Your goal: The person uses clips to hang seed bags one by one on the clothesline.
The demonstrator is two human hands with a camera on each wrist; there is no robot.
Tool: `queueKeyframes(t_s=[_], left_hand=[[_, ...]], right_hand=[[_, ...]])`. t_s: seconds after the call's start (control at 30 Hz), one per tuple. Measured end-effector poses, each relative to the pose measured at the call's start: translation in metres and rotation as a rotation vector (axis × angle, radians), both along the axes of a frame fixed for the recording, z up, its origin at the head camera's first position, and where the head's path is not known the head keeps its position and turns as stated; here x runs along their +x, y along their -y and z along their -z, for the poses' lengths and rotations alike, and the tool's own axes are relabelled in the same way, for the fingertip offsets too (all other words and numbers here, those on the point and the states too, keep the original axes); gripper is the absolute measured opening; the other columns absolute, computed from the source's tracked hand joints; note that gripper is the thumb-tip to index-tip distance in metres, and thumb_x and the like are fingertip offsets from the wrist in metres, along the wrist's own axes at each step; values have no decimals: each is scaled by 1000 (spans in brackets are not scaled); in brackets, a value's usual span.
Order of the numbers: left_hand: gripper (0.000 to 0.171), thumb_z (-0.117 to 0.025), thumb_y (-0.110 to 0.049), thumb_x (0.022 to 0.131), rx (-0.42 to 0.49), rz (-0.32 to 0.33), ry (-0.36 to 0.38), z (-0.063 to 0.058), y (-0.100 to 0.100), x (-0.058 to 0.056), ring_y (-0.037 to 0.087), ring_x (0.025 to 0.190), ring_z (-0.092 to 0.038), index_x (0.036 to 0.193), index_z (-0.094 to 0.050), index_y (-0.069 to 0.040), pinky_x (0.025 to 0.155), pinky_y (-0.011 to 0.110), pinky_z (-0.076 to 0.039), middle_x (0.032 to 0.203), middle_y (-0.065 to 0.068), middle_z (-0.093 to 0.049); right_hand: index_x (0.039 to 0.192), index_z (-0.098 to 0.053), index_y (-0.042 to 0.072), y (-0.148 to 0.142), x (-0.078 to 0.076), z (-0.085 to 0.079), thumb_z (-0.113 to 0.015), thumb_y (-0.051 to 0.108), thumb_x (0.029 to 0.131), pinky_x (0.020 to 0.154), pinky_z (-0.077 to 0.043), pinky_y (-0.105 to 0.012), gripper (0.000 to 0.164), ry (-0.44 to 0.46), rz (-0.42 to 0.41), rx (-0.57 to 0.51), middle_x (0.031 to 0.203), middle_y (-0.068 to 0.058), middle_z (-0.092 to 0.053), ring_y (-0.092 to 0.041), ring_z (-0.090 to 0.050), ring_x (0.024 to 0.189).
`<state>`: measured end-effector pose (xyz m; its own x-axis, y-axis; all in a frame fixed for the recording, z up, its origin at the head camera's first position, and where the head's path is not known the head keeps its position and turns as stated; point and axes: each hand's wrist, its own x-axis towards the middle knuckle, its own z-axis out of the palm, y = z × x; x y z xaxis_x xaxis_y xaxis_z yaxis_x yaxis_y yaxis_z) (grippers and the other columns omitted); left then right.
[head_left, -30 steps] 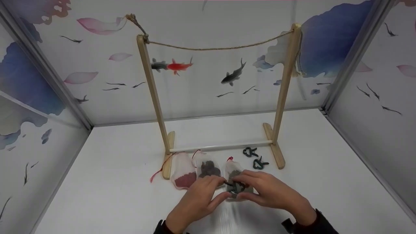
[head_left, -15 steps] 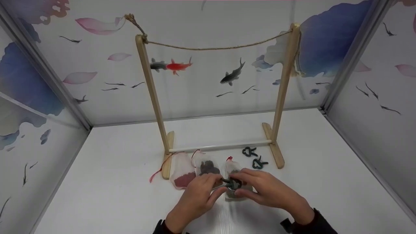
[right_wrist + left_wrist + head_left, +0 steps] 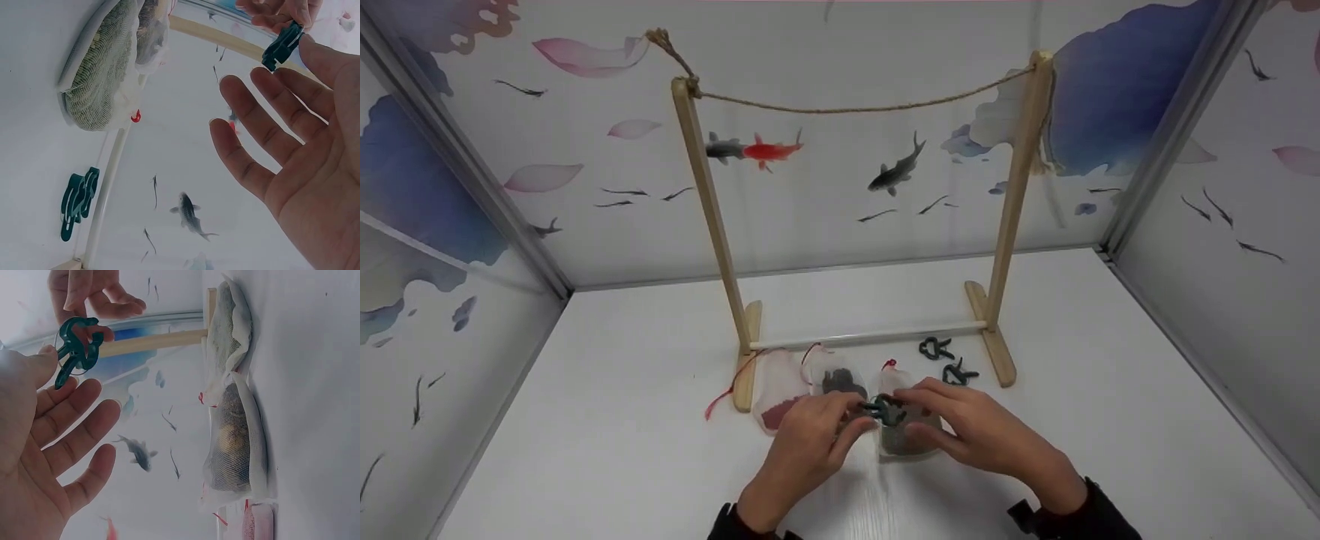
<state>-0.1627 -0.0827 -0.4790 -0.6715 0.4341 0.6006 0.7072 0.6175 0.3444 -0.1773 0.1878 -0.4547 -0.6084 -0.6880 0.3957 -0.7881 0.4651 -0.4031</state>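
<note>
A dark green spring clip is pinched by its handles between the thumb and fingers of my left hand. My right hand is beside it, fingers spread and gently bent, index fingertip near the clip. In the left wrist view, the clip has its curved jaws toward the right hand's fingers. Below the hands lies a mesh bag with greenish grey filling, partly covered. Left of it are a mesh bag of dark lumps and one with red filling.
Behind the bags stands a wooden frame with a sagging rope and a white bottom rod. Two more green clips, one farther back and one nearer, lie by its right foot. Printed walls enclose the white table.
The held clip has risen slightly and shifted left with my left hand. My right hand's fingers have loosened around it, and more of the greenish bag shows beneath.
</note>
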Motion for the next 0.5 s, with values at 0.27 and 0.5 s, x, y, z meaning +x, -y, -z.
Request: queueKeyframes(t_s=[0.27,0.5], left_hand=[[16,-70,-26,98,61,-64,-42,6,10,-10,7,73,-61,101,-71,-10,69,31,-52,86,-5,-68],[18,-68,-27,99,91,-142,-42,9,18,-16,6,70,-60,99,-71,-9,63,30,-51,82,-3,-70]], right_hand=[[139,-61,18,-5,-11,10,-62,31,103,74,-56,-31,39,28,174,-59,117,9,-65,-12,-67,97],[134,-64,9,-11,-24,26,-67,26,100,76,-57,-35,38,149,330,-35,113,-4,-68,-14,-67,92]])
